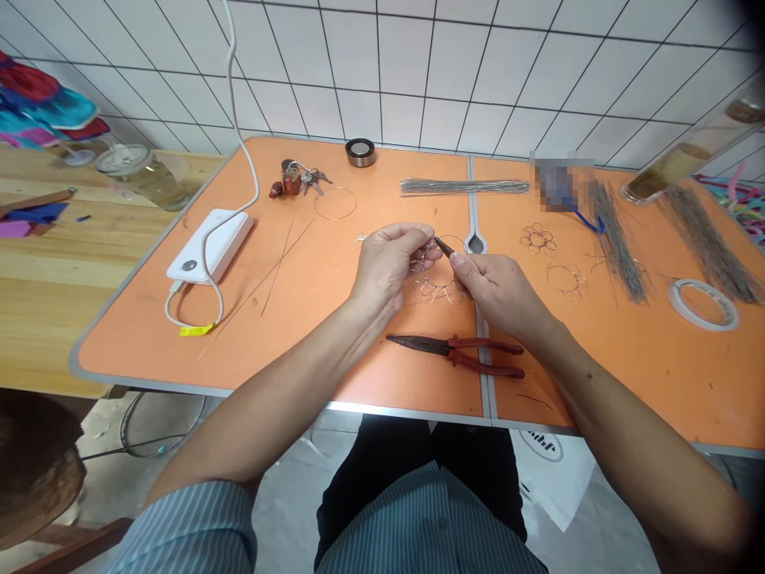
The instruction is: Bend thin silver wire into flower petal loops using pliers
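Observation:
Above the middle of the orange table (311, 319), my left hand (388, 263) is closed, pinching thin silver wire bent into flower-like loops (436, 288). My right hand (493, 287) is closed on a small dark rod-like tool (444, 246), whose tip meets the wire at my left fingertips. The looped wire hangs between and below both hands, just over the table. Red-handled long-nose pliers (460, 355) lie on the table right in front of my hands, touched by neither.
Two finished wire flowers (538, 238) (566, 278) lie to the right, beside bundles of straight wire (463, 186) (618, 247) and a tape roll (704, 304). At left are a white power bank (210, 245) with cable, keys (296, 179), a wire ring (335, 203) and loose wires.

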Action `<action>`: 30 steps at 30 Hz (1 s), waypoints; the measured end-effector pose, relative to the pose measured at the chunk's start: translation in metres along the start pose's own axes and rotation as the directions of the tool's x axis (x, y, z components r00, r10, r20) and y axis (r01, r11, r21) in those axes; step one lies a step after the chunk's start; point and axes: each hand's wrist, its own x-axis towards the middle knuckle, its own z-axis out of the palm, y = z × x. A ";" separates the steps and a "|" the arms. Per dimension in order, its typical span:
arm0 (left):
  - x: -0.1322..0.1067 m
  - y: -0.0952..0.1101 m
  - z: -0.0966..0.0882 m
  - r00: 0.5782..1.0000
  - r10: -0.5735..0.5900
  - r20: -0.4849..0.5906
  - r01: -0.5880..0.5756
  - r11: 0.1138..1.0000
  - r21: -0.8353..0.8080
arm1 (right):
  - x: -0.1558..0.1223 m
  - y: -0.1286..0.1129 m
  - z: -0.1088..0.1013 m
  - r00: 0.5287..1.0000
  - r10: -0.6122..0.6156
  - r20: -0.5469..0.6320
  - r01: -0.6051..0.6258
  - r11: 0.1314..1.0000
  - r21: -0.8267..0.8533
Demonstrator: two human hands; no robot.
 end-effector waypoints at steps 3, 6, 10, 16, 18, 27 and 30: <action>0.001 -0.001 0.000 1.000 0.007 0.003 -0.007 1.000 0.010 | 0.000 0.002 0.001 1.000 -0.006 -0.018 0.006 1.000 0.010; 0.001 -0.001 0.000 1.000 0.003 -0.017 -0.003 1.000 0.019 | 0.001 0.004 0.003 1.000 -0.008 -0.028 0.008 1.000 0.020; 0.002 -0.002 0.000 1.000 0.010 -0.017 -0.009 0.999 0.032 | 0.002 0.006 0.006 0.999 0.004 -0.031 -0.003 1.000 0.029; 0.003 -0.002 0.000 0.999 0.006 -0.044 -0.004 1.000 0.029 | 0.006 0.006 0.009 0.999 -0.004 -0.051 0.004 1.000 -0.005; 0.003 -0.002 0.001 0.999 -0.004 -0.054 0.006 0.999 0.033 | 0.007 0.007 0.011 0.998 -0.003 -0.057 0.002 1.000 -0.021; 0.002 0.000 0.000 1.000 0.015 -0.023 -0.015 1.000 0.022 | -0.005 -0.003 0.001 0.999 -0.021 -0.030 0.014 0.979 -0.201; 0.003 0.002 -0.001 0.999 0.040 -0.028 -0.039 0.999 0.006 | -0.022 -0.003 -0.009 0.998 0.044 -0.035 -0.053 0.939 -0.340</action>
